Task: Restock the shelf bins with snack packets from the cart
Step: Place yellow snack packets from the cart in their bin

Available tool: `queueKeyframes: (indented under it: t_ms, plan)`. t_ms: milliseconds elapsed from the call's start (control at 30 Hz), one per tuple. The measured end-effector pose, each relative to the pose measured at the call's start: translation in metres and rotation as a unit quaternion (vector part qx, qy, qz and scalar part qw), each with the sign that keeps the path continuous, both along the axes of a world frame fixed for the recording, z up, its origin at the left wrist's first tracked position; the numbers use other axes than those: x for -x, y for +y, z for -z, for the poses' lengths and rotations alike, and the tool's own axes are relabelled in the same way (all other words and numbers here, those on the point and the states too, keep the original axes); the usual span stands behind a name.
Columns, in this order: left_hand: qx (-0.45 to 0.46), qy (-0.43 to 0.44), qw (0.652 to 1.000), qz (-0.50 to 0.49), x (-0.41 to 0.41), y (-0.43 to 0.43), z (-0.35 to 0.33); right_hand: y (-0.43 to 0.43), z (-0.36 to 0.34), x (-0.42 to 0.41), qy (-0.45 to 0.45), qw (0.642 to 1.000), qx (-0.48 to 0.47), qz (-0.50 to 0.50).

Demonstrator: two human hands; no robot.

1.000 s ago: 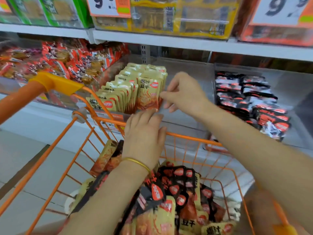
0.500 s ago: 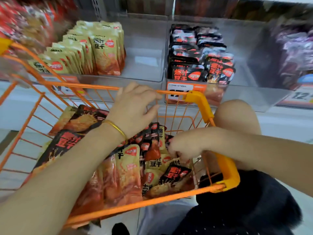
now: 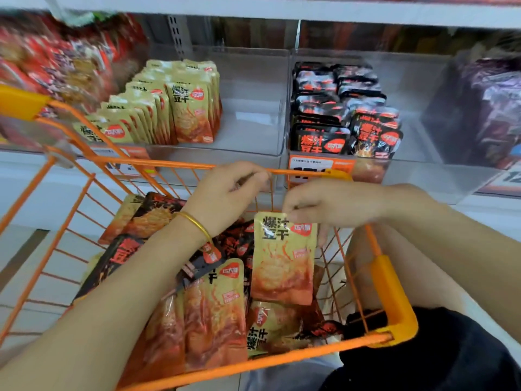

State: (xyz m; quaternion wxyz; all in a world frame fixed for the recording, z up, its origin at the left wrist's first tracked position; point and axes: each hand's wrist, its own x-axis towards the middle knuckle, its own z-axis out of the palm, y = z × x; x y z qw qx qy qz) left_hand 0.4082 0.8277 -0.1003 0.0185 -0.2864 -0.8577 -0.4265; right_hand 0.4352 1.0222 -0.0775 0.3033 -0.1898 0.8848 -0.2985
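A white shelf (image 3: pixel 394 11) carries clear bins above a pale floor (image 3: pixel 25 266). The yellow-packet bin (image 3: pixel 251 128), at eleven o'clock from the orange cart (image 3: pixel 394 294), has bare room in its three-o'clock half. The black-packet bin (image 3: pixel 417 114) sits at one o'clock. The left hand (image 3: pixel 225 196) curls its fingers over the cart's far rim. The right hand (image 3: pixel 327 204) pinches the top edge of a yellow packet (image 3: pixel 283 261), which hangs upright at six o'clock of the fingers.
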Motion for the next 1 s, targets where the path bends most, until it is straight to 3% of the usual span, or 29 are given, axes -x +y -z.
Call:
queueKeyframes:
  t_ms: [67, 200, 300, 367, 467, 533, 633, 700, 767, 833, 900, 1000]
  plan:
    - [-0.048, -0.094, 0.994, -0.008, 0.0, -0.002, -0.004, 0.0, -0.014, 0.006, 0.028, 0.997, 0.053, 0.058]
    - [-0.111, -0.173, 0.978, -0.023, 0.005, -0.005, -0.007, -0.01, -0.031, 0.028, 0.112, 0.969, 0.144, 0.164]
    - [-0.207, -0.154, 0.962, -0.091, 0.013, -0.014, -0.013, -0.03, -0.029, 0.045, 0.041, 0.941, 0.247, 0.228]
    - [-0.264, -0.126, 0.946, -0.141, 0.019, -0.023, -0.017, -0.043, -0.025, 0.055, -0.007, 0.951, 0.231, 0.204]
    - [-0.281, -0.08, 0.933, -0.208, 0.028, -0.033, -0.018, -0.064, -0.024, 0.074, 0.024, 0.96, 0.209, 0.184]
    - [-0.231, -0.035, 0.935, -0.269, 0.033, -0.04, -0.014, -0.077, -0.028, 0.098, 0.071, 0.933, 0.25, 0.25]
    - [-0.003, 0.093, 0.949, -0.302, 0.038, -0.052, -0.005, -0.094, -0.028, 0.141, 0.114, 0.879, 0.307, 0.348]
    - [0.155, 0.096, 0.944, -0.276, 0.038, -0.053, 0.001, -0.106, -0.015, 0.169, 0.112, 0.873, 0.295, 0.371]
    - [0.252, 0.082, 0.927, -0.265, 0.037, -0.052, 0.008, -0.117, 0.005, 0.191, 0.109, 0.891, 0.231, 0.375]
    - [0.274, 0.084, 0.921, -0.263, 0.036, -0.052, 0.011, -0.123, 0.023, 0.206, 0.142, 0.911, 0.111, 0.37]
    - [0.27, 0.089, 0.922, -0.264, 0.037, -0.052, 0.014, -0.127, 0.032, 0.213, 0.198, 0.907, 0.025, 0.369]
    - [0.253, 0.104, 0.923, -0.27, 0.036, -0.051, 0.014, -0.134, 0.036, 0.223, 0.228, 0.895, -0.001, 0.383]
